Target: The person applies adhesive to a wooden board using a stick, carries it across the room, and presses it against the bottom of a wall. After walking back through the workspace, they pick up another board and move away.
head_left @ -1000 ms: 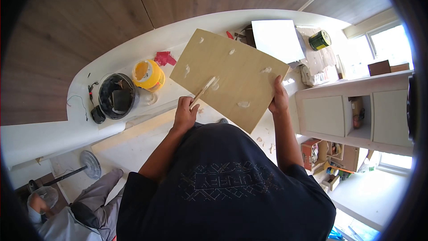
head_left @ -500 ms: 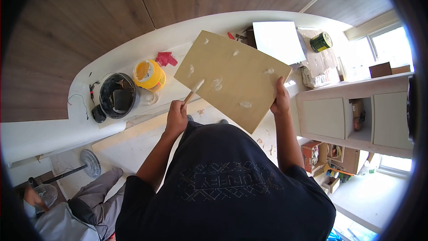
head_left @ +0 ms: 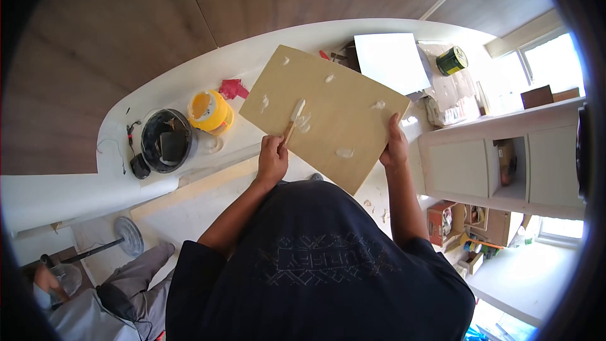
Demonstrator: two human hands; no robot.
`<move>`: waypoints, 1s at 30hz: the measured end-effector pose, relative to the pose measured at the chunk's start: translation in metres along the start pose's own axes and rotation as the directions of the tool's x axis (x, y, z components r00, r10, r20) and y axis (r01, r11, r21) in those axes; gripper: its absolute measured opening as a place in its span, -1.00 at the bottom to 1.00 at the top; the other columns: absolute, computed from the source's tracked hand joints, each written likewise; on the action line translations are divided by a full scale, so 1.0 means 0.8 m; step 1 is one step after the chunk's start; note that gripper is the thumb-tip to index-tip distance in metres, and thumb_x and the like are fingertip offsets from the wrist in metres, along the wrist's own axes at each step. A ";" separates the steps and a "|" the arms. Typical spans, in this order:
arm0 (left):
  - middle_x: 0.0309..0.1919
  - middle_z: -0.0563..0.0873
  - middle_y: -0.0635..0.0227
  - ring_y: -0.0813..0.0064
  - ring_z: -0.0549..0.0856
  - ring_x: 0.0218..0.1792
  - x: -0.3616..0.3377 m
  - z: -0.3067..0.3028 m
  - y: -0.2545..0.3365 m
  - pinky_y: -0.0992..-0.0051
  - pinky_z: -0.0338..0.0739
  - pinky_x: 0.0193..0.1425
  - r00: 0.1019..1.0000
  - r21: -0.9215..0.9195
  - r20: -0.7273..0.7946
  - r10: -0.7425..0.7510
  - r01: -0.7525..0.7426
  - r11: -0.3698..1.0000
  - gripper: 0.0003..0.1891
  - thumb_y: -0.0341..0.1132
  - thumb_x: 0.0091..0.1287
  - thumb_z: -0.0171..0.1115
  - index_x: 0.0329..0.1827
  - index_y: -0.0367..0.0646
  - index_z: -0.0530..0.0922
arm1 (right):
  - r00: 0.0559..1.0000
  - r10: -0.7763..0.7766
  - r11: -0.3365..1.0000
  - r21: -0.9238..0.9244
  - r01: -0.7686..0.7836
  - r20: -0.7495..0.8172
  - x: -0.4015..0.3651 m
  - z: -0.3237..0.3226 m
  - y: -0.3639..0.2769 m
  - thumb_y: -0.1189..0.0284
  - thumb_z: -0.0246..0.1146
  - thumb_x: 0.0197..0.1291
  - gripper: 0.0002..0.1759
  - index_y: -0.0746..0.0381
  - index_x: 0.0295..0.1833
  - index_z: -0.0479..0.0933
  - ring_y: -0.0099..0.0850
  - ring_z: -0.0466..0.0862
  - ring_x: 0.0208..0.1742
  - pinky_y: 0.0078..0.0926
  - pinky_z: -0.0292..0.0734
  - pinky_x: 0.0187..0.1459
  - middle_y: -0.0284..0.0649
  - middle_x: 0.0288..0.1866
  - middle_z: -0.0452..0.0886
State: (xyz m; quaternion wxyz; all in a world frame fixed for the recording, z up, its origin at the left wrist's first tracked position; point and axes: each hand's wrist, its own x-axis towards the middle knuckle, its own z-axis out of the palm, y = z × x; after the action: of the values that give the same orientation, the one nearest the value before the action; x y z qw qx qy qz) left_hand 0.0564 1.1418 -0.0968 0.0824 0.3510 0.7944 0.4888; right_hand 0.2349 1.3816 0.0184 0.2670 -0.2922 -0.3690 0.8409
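My left hand (head_left: pixel 273 161) is closed around the wooden handle of a slim putty knife (head_left: pixel 297 111), whose tip is white. The blade overlaps the middle of a tan wooden board (head_left: pixel 353 110), beside a smeared white patch. Several other whitish dabs are scattered over the board's face. At the board's right edge, my right hand (head_left: pixel 395 145) grips it, thumb on the face and the other fingers mostly hidden behind. The board is held up, tilted, in front of my body.
On the white counter stand a yellow bucket (head_left: pixel 211 113), a black bucket (head_left: pixel 165 142), a red cloth-like scrap (head_left: pixel 233 88), a white panel (head_left: pixel 391 63) and a dark green can (head_left: pixel 452 61). Cabinets (head_left: pixel 457 164) line the right. A person (head_left: pixel 120 297) sits at lower left near a round-based stand (head_left: pixel 129 237).
My left hand has moved right with the putty knife, from near the board's left edge to over its middle. The board has shifted slightly left.
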 end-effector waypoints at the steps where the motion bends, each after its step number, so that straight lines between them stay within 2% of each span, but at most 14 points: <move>1: -0.15 0.51 0.07 0.21 0.61 -0.26 0.000 -0.003 0.001 0.40 0.57 -0.22 1.000 -0.002 0.023 -0.008 0.008 1.000 -0.78 -0.52 0.21 0.20 -0.09 -0.30 0.48 | 1.000 -0.003 1.000 -0.001 0.003 0.010 -0.002 -0.002 0.000 0.05 -0.05 0.41 -0.35 0.36 0.34 0.17 -0.22 0.58 0.13 -0.31 0.58 0.07 -0.02 0.20 0.46; 4: -0.16 0.51 0.05 0.14 0.60 -0.22 0.003 -0.009 -0.001 0.36 0.56 -0.18 0.990 -0.068 0.076 -0.121 0.126 0.990 -0.79 -0.55 0.18 0.19 -0.11 -0.30 0.49 | 1.000 -0.004 1.000 -0.026 0.004 -0.005 -0.005 0.000 -0.005 0.05 -0.06 0.41 -0.36 0.37 0.34 0.17 -0.23 0.58 0.12 -0.32 0.59 0.06 -0.01 0.19 0.47; 7: -0.17 0.51 0.03 0.09 0.59 -0.20 0.002 -0.017 -0.012 0.31 0.55 -0.12 1.000 0.085 0.021 0.009 -0.010 0.996 -0.76 -0.57 0.17 0.17 -0.08 -0.29 0.48 | 1.000 -0.007 0.998 -0.063 0.006 -0.026 -0.002 -0.006 -0.002 0.05 -0.06 0.41 -0.35 0.38 0.33 0.17 -0.23 0.58 0.13 -0.32 0.59 0.07 -0.01 0.18 0.47; 10: -0.17 0.51 0.02 0.02 0.57 -0.19 -0.011 -0.032 -0.026 0.26 0.53 -0.06 0.998 0.116 -0.059 0.010 -0.003 0.993 -0.72 -0.58 0.16 0.15 -0.04 -0.28 0.46 | 1.000 -0.031 0.999 -0.042 0.031 -0.002 0.000 -0.009 0.001 0.04 -0.05 0.41 -0.34 0.39 0.32 0.18 -0.24 0.58 0.12 -0.32 0.58 0.07 -0.01 0.18 0.47; 11: -0.18 0.53 0.06 0.13 0.61 -0.22 -0.015 -0.039 -0.033 0.30 0.56 -0.10 0.996 0.170 -0.072 0.043 -0.031 0.985 -0.73 -0.55 0.23 0.13 0.00 -0.29 0.43 | 0.999 -0.046 0.998 -0.040 0.046 -0.010 0.000 -0.009 0.002 0.05 -0.02 0.40 -0.35 0.40 0.29 0.21 -0.26 0.60 0.09 -0.33 0.59 0.04 -0.01 0.16 0.49; 14: -0.21 0.55 0.13 0.33 0.64 -0.28 -0.034 -0.050 -0.077 0.39 0.59 -0.17 0.980 -0.039 -0.143 -0.137 0.133 0.990 -0.77 -0.50 0.33 0.09 0.02 -0.33 0.43 | 0.996 -0.084 0.995 -0.051 0.082 -0.040 -0.001 -0.002 0.003 0.06 0.03 0.38 -0.37 0.44 0.23 0.29 -0.30 0.63 0.01 -0.38 0.61 -0.04 -0.04 0.09 0.53; 15: -0.26 0.59 0.20 0.51 0.64 -0.33 -0.034 -0.063 -0.068 0.49 0.61 -0.26 0.933 -0.235 -0.098 -0.347 0.317 0.919 -0.76 -0.41 0.41 0.04 0.05 -0.37 0.44 | 0.995 -0.089 0.994 -0.068 0.086 -0.046 0.000 -0.005 0.004 0.07 0.03 0.39 -0.38 0.44 0.22 0.29 -0.31 0.64 -0.01 -0.40 0.61 -0.06 -0.04 0.08 0.54; 18: -0.31 0.61 0.22 0.54 0.63 -0.36 -0.024 -0.107 -0.072 0.54 0.60 -0.33 0.762 -0.426 -0.045 -0.646 0.570 0.703 -0.72 -0.34 0.43 0.04 0.05 -0.38 0.46 | 0.996 -0.071 0.984 -0.169 0.060 -0.060 0.002 -0.020 -0.001 0.08 0.03 0.39 -0.41 0.44 0.19 0.31 -0.33 0.66 -0.09 -0.46 0.63 -0.15 -0.07 0.02 0.57; 20: -0.36 0.63 0.24 0.56 0.63 -0.40 -0.018 -0.135 -0.096 0.56 0.58 -0.42 0.720 -0.493 -0.157 -0.676 0.536 0.686 -0.72 -0.29 0.43 0.06 -0.01 -0.36 0.52 | 0.997 -0.066 0.977 -0.207 0.054 -0.048 -0.005 0.009 0.003 0.10 0.04 0.39 -0.43 0.43 0.17 0.34 -0.35 0.68 -0.17 -0.50 0.64 -0.23 -0.09 -0.05 0.60; 22: -0.40 0.63 0.27 0.57 0.63 -0.41 -0.003 -0.165 -0.115 0.56 0.56 -0.45 0.672 -0.530 -0.247 -0.698 0.509 0.678 -0.73 -0.28 0.42 0.08 -0.05 -0.35 0.54 | 0.994 -0.077 0.961 -0.270 0.054 -0.077 -0.009 0.016 0.006 0.10 0.05 0.39 -0.42 0.44 0.19 0.32 -0.34 0.67 -0.14 -0.46 0.64 -0.19 -0.07 -0.01 0.58; 23: -0.52 0.61 0.34 0.63 0.61 -0.43 0.006 -0.183 -0.130 0.56 0.52 -0.49 0.671 -0.432 -0.292 -0.681 0.543 0.720 -0.76 -0.29 0.42 0.08 -0.15 -0.33 0.59 | 0.993 -0.080 0.957 -0.284 0.053 -0.084 -0.008 0.014 0.008 0.09 0.06 0.38 -0.40 0.44 0.20 0.30 -0.33 0.67 -0.13 -0.46 0.64 -0.18 -0.06 0.00 0.57; 26: -0.48 0.66 0.08 0.19 0.68 -0.42 0.038 -0.215 -0.205 0.35 0.58 -0.31 0.722 -0.118 -0.477 -0.501 0.512 0.851 -0.81 -0.33 0.30 0.15 -0.31 -0.31 0.61 | 0.994 -0.069 0.946 -0.321 0.037 -0.089 -0.010 0.012 0.012 0.08 0.03 0.39 -0.38 0.42 0.26 0.26 -0.31 0.63 -0.02 -0.42 0.61 -0.09 -0.06 0.08 0.53; 29: -0.46 0.64 -0.01 0.03 0.67 -0.30 0.083 -0.247 -0.188 0.23 0.57 -0.17 0.805 0.216 -0.507 -0.307 0.464 0.859 -0.83 -0.38 0.24 0.13 -0.40 -0.31 0.61 | 0.994 -0.060 0.935 -0.353 0.024 -0.091 -0.014 0.016 0.011 0.07 0.02 0.39 -0.36 0.42 0.29 0.24 -0.30 0.61 0.03 -0.40 0.60 -0.04 -0.05 0.12 0.51; 30: -0.42 0.65 0.00 0.03 0.67 -0.25 0.096 -0.251 -0.193 0.22 0.57 -0.14 0.841 0.288 -0.436 -0.320 0.467 0.836 -0.83 -0.38 0.25 0.11 -0.37 -0.31 0.61 | 0.994 -0.058 0.931 -0.364 0.020 -0.095 -0.014 0.020 0.011 0.07 0.03 0.39 -0.35 0.42 0.30 0.23 -0.29 0.60 0.04 -0.39 0.60 -0.04 -0.04 0.12 0.50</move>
State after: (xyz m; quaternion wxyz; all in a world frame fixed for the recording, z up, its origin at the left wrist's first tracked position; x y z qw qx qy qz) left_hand -0.1696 1.0042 -0.1076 -0.0385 0.0872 0.9307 0.3530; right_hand 0.2296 1.3610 0.0237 0.2442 -0.3724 -0.5089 0.7367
